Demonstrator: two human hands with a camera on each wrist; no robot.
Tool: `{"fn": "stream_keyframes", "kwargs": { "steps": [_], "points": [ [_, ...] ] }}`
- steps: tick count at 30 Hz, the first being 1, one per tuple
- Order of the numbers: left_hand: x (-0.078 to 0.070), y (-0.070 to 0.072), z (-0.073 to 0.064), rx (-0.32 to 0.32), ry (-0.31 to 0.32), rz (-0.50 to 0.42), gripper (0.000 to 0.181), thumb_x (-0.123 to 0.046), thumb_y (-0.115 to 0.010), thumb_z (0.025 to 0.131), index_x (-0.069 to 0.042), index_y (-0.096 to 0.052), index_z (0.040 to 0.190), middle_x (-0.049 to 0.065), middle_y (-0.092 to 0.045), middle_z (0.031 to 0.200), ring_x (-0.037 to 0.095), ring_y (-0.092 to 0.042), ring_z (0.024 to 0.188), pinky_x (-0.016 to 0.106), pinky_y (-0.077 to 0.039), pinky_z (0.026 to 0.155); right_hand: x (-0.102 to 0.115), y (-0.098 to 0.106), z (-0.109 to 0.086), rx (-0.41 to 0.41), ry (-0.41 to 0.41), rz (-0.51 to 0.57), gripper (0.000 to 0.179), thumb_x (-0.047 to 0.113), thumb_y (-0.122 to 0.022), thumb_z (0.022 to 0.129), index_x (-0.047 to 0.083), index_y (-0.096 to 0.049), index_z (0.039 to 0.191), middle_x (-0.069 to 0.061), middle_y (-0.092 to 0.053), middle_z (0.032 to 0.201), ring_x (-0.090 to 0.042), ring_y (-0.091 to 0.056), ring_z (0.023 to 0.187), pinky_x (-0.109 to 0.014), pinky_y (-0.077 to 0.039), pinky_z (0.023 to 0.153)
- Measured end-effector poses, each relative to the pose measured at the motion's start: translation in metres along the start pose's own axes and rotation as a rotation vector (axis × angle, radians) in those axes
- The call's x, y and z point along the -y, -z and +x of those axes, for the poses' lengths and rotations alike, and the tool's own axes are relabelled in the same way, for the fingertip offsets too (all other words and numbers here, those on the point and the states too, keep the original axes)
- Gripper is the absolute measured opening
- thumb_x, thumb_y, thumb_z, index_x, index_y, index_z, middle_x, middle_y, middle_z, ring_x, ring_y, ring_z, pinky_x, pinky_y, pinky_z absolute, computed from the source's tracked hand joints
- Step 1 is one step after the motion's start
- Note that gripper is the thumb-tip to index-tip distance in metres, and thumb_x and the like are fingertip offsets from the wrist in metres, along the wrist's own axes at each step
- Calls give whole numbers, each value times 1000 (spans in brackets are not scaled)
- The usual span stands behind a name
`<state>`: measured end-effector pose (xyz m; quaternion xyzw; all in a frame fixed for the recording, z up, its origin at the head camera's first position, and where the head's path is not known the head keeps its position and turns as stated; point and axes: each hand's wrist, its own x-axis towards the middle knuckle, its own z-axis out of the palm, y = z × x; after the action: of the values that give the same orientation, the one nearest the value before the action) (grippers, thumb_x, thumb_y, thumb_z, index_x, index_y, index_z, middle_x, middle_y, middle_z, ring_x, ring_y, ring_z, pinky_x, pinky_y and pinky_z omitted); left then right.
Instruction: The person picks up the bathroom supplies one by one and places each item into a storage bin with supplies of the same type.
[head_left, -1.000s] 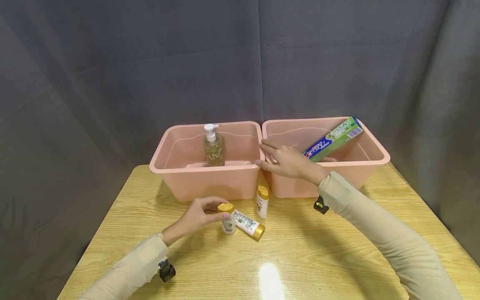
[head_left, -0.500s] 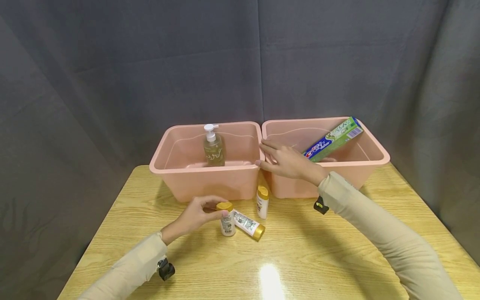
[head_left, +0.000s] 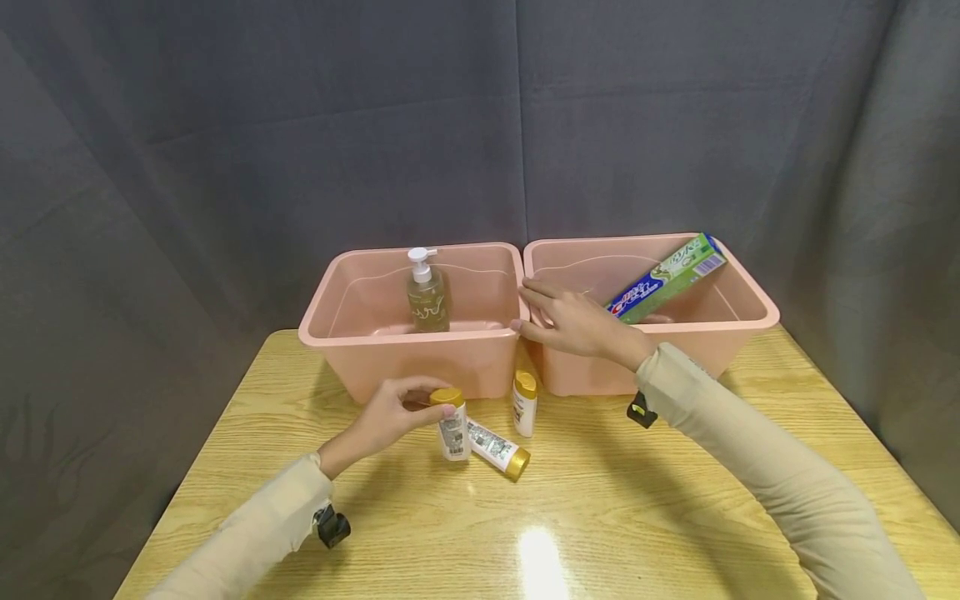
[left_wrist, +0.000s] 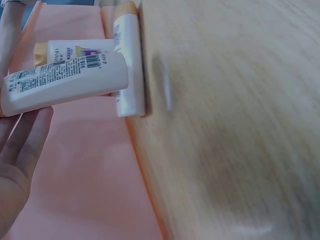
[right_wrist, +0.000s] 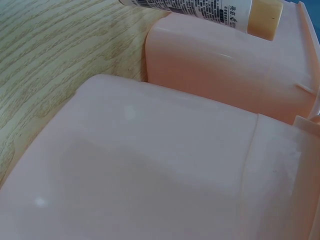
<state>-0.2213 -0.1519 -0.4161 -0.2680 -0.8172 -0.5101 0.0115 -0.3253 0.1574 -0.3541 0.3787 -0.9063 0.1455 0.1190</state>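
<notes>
Left hand point(head_left: 390, 414): clamped, thumb against fingers, on a gold-capped white bottle point(head_left: 454, 439) near its cap, a grip I judge leaves the base free; whether that base touches the wooden table point(head_left: 420, 533) I cannot tell
Right hand point(head_left: 573, 321): well apart from the other, fingers extended over the meeting rims of the left pink bin point(head_left: 427, 371) and right pink bin point(head_left: 592, 378), perhaps to steady them; I see nothing gripped
Lying bottle point(head_left: 491, 446): on its side just beside the held one
Standing bottle point(head_left: 524, 414): upright before the gap between bins
Left bin contents: pump bottle point(head_left: 428, 307), upright, presumably on a flat base
Right bin contents: toothpaste box point(head_left: 667, 279), slanted up to the rim, probably too long to lie flat
Count: three gold-capped bottles, two bins, one pump bottle, one toothpaste box
</notes>
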Motion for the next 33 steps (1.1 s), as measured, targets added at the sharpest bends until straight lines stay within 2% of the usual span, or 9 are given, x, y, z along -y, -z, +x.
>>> {"fn": "stream_keyframes", "kwargs": {
  "steps": [7, 14, 23, 27, 33],
  "points": [
    [-9, 5, 7, -12, -44, -6, 30, -8, -79, 85, 0, -71, 113, 12, -72, 107, 22, -71, 90, 33, -59, 79, -1, 0, 0, -1, -1, -4, 73, 52, -50, 99, -2, -44, 146, -19, -39, 153, -36, -41, 137, -48, -35, 112],
    [-22, 13, 15, -48, -77, 27, 29, -8, -79, 84, -2, -72, 112, 9, -73, 106, 20, -70, 89, 33, -58, 81, -2, -2, 0, -1, 5, -10, 73, 53, -49, 99, -2, -44, 147, -19, -40, 152, -37, -41, 137, -49, -35, 112],
    [-36, 22, 27, -57, -176, -7, 29, -2, -79, 83, 1, -73, 111, 12, -72, 108, 21, -71, 87, 34, -59, 79, -2, -1, 0, -2, 9, -17, 73, 54, -49, 99, -2, -44, 146, -20, -40, 152, -38, -41, 137, -51, -36, 111],
    [-41, 23, 31, -77, -178, 1, 27, -3, -79, 83, 1, -73, 110, 11, -72, 105, 21, -71, 85, 33, -59, 76, -1, 0, -1, 0, 10, -15, 73, 53, -49, 100, -2, -44, 147, -21, -39, 153, -38, -40, 137, -52, -35, 111],
    [-52, 26, 38, -112, -146, 17, 28, -8, -79, 85, -3, -73, 112, 9, -73, 102, 20, -70, 86, 32, -58, 77, 0, 0, -1, 9, 0, -21, 73, 55, -47, 100, 0, -42, 148, -19, -38, 153, -37, -40, 138, -50, -35, 111]
  ]
}}
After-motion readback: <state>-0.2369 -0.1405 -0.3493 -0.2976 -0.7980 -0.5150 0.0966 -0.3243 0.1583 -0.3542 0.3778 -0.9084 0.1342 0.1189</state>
